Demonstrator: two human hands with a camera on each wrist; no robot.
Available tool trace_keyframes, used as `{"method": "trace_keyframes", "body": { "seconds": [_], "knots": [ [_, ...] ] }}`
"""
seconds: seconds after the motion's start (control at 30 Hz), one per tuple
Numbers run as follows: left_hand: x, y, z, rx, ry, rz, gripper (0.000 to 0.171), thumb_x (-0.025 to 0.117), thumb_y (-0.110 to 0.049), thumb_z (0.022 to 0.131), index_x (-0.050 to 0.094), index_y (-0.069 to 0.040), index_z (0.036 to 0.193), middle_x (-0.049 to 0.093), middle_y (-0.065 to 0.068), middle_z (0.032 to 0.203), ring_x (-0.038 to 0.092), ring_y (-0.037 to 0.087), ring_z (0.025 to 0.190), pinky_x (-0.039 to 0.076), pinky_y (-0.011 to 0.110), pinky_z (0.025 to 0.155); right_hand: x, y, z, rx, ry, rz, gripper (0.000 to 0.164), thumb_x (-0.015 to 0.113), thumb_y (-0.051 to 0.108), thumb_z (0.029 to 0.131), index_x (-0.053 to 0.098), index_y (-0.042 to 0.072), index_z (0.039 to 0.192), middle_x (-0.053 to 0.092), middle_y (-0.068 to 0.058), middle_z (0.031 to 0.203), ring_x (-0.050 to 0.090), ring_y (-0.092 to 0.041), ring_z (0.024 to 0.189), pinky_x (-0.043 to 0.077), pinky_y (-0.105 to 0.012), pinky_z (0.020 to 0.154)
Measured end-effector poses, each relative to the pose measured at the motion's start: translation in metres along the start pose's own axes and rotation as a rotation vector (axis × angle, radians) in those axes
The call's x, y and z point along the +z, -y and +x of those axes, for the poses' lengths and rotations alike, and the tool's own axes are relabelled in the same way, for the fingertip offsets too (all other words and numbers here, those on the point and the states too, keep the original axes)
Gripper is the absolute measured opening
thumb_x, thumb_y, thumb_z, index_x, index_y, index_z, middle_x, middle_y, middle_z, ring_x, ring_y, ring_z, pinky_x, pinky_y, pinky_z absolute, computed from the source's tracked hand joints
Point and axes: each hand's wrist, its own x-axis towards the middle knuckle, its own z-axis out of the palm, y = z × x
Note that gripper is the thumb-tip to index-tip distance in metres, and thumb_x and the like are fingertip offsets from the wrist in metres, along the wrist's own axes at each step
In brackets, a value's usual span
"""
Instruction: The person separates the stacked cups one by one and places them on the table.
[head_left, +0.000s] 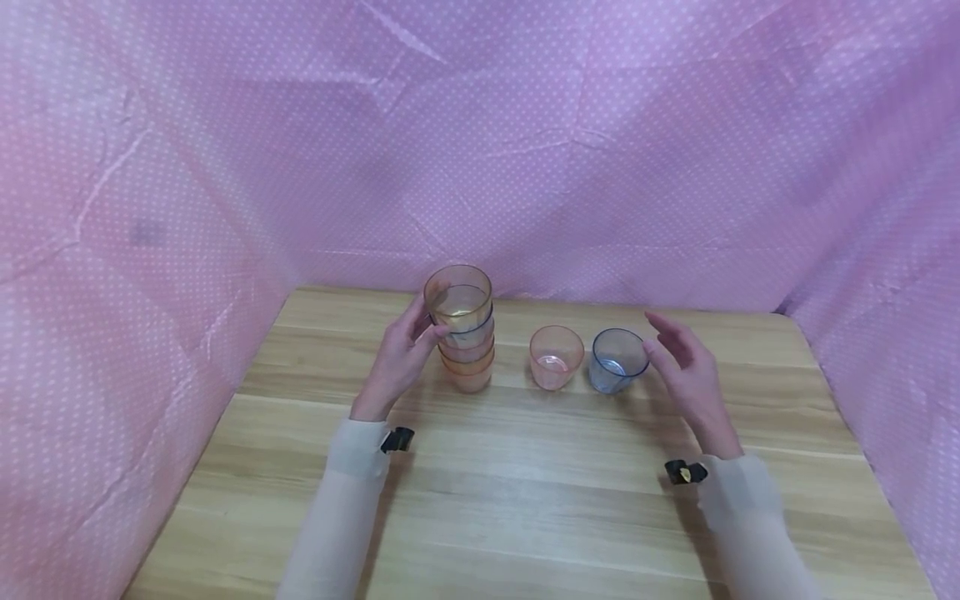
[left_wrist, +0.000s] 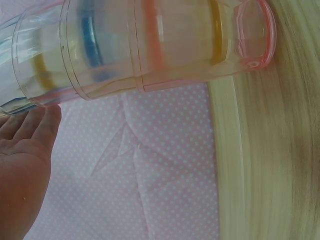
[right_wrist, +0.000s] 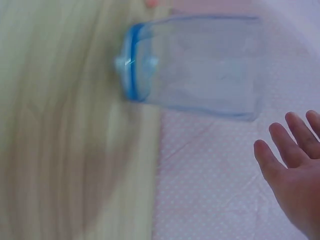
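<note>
A tall stack of nested clear plastic cups (head_left: pixel 470 354) in yellow, blue, orange and pink tints stands upright on the wooden table. My left hand (head_left: pixel 399 354) holds the stack near its top, thumb in front and fingers behind, around the yellow-rimmed upper cup (head_left: pixel 460 307). To the right of the stack stand two single cups, a pink cup (head_left: pixel 553 367) and a blue cup (head_left: pixel 611 377), upright and side by side. Beside the blue cup is my right hand (head_left: pixel 692 379), fingers extended and apart from it in the right wrist view.
The wooden table (head_left: pixel 525 500) meets a pink polka-dot cloth (head_left: pixel 525 167) hung behind it and along both sides. A small dark camera is strapped at each wrist, over light sleeves (head_left: pixel 330 525).
</note>
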Motion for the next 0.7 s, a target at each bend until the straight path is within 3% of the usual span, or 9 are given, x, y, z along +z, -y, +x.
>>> {"method": "trace_keyframes", "body": {
  "seconds": [0.13,0.3,0.5,0.7],
  "knots": [
    [-0.001,-0.001,-0.001,0.002,-0.002,0.010,0.079,0.059,-0.042,0.093,0.038,-0.007,0.160,0.043,0.015,0.161,0.046,0.036,0.144,0.041,0.042,0.119,0.004,0.012,-0.006,-0.017,-0.043,0.039,0.045,0.063,0.021,0.105,0.056,0.008,0.148,0.057,0.000,0.150,0.049,-0.011,0.132,0.042,-0.013,0.108],
    [-0.001,-0.001,-0.001,-0.004,0.004,-0.005,0.072,0.060,-0.033,0.096,0.039,-0.007,0.160,0.043,0.015,0.161,0.045,0.036,0.144,0.042,0.044,0.119,0.011,0.029,-0.010,-0.065,-0.070,0.133,0.042,0.063,0.012,0.104,0.058,0.007,0.145,0.058,-0.001,0.149,0.052,-0.014,0.133,0.044,-0.017,0.110],
    [-0.001,-0.002,0.000,-0.021,0.010,0.000,0.078,0.060,-0.038,0.094,0.036,-0.007,0.161,0.041,0.015,0.162,0.045,0.038,0.143,0.043,0.042,0.117,0.025,0.047,-0.012,-0.233,-0.063,0.327,0.041,0.061,-0.005,0.098,0.059,-0.007,0.139,0.060,-0.012,0.147,0.053,-0.020,0.138,0.041,-0.029,0.118],
    [-0.001,-0.002,-0.001,-0.024,0.007,0.012,0.082,0.058,-0.045,0.092,0.035,-0.007,0.161,0.041,0.016,0.162,0.046,0.039,0.143,0.044,0.039,0.117,0.041,0.065,-0.013,-0.353,-0.028,0.391,0.042,0.060,-0.011,0.094,0.058,-0.012,0.136,0.060,-0.016,0.145,0.052,-0.025,0.139,0.040,-0.032,0.119]
  ]
}}
